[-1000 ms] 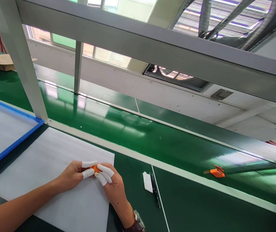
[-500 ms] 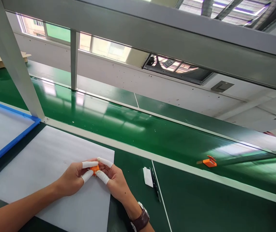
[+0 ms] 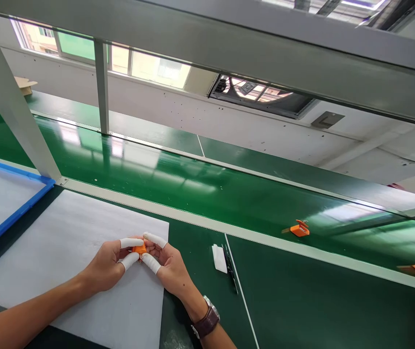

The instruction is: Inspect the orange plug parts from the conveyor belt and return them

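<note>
Above a white sheet, both hands meet around a small orange piece with a bit of metal at its lower end. My left hand pinches it between thumb and index finger. My right hand closes on it from the other side, its thumb at the metal end. White finger covers wrap the thumbs and index fingers. Much of the piece is hidden by the fingers, so its exact kind does not show.
A blue-edged tray lies at left. Right of the sheet are a white card and a thin black item. Beyond a pale rail, orange pieces lie on a shiny green belt. A metal post rises at left.
The orange piece has turned slightly between my fingers. On the belt, the orange item has shifted left, and another has come into view at the right edge. The view has moved a little.
</note>
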Demonstrator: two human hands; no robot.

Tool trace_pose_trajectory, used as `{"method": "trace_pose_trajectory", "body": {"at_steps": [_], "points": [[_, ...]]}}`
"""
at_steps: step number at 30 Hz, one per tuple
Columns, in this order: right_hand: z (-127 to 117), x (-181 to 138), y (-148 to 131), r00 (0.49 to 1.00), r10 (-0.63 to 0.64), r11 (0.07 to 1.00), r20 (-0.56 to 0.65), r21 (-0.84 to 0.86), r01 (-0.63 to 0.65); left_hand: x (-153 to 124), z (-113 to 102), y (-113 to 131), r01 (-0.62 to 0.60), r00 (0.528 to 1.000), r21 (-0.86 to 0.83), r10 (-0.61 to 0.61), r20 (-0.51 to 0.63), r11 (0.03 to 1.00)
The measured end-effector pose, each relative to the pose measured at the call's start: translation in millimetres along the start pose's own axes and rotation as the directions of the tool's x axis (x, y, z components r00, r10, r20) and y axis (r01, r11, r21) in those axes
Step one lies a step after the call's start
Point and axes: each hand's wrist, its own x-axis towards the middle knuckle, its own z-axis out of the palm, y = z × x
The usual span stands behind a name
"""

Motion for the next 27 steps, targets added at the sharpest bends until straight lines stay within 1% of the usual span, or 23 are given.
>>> {"method": "trace_pose_trajectory", "body": {"at_steps": [3,5,12,16,18,20,23,25,27], "points": [[-1,-1,2,0.999,-0.033,0.999,0.017,-0.015,0.033,1,0,0,0.053,0.998,-0.014,-0.053,-0.029,0.999],[-2,-2,2,0.999,-0.048,0.998,0.026,-0.034,0.048,1,0,1,0.066,0.997,-0.033,-0.068,-0.043,0.997],[-3,-2,0,0.998,-0.054,0.998,0.028,-0.037,0.055,3,1,0,0.069,0.995,-0.080,-0.074,-0.070,0.994],[-3,-1,2,0.999,-0.031,0.997,-0.013,-0.068,0.030,2,1,4,0.065,0.996,-0.117,-0.072,-0.055,0.991],[-1,-1,3,0.999,-0.044,0.996,-0.009,-0.083,0.043,1,1,6,0.072,0.996,-0.126,-0.079,-0.047,0.989],[2,-1,4,0.996,-0.091,0.990,0.008,-0.108,0.091,1,-1,6,0.072,0.996,-0.126,-0.078,-0.040,0.989],[7,-3,6,0.980,-0.197,0.962,0.020,-0.191,0.197,3,-4,5,0.065,0.997,-0.125,-0.070,-0.037,0.990],[8,-4,8,0.966,-0.259,0.931,0.019,-0.260,0.255,5,-6,4,0.068,0.996,-0.130,-0.074,-0.039,0.989],[8,-4,8,0.944,-0.330,0.880,0.024,-0.354,0.317,7,-6,3,0.082,0.994,-0.145,-0.090,-0.055,0.986]]}}
